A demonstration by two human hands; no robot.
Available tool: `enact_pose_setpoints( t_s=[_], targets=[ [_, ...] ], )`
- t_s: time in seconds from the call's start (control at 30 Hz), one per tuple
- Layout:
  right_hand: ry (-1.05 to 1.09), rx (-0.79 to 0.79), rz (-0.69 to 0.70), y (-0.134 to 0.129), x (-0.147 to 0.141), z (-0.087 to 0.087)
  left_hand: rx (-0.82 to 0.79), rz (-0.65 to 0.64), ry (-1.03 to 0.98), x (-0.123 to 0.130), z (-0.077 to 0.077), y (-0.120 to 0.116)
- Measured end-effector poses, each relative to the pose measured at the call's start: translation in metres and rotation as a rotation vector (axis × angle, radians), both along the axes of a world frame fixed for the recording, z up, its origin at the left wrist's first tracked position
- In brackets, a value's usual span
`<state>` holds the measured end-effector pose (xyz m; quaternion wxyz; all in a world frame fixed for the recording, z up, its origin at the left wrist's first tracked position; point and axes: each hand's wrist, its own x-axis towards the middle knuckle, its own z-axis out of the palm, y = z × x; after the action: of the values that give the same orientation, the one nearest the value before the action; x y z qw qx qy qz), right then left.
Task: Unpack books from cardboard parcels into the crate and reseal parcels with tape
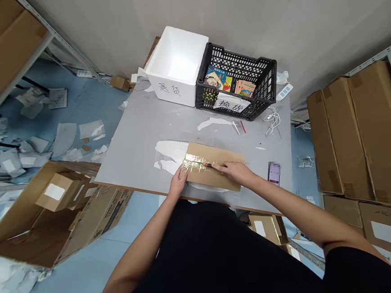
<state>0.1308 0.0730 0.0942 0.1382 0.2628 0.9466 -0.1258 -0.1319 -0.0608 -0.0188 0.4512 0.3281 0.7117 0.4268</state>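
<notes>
Head view:
1. Cardboard packet (214, 166) lies crosswise on gray table (138, 155), long axis left-right, under both hands.
2. Right hand (235, 172): fingers closed on small cutter (209, 165), tip pointing left.
3. Left hand (178, 182): fingers spread flat, nearer taped end (194, 164).

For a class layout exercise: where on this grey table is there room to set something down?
Bare grey board lies left, between the white foam box and the front edge. It is crowded at the black crate and around the taped cardboard.
</notes>
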Motion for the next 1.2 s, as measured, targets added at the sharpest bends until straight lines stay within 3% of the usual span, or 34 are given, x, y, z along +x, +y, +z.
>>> enact_pose_setpoints(
  t_s=[0.23,0.8,1.2],
  targets=[
    [-0.128,0.028,0.010,0.001,-0.009,-0.002,-0.030,0.009,0.001,-0.002,-0.001,0.001],
    [-0.206,0.032,-0.035,-0.008,0.025,0.021,-0.024,0.007,0.005,-0.002,0.000,0.002],
    [-0.335,0.073,-0.111,-0.022,0.100,0.039,-0.043,0.022,0.031,0.000,0.006,0.002]
  ],
)
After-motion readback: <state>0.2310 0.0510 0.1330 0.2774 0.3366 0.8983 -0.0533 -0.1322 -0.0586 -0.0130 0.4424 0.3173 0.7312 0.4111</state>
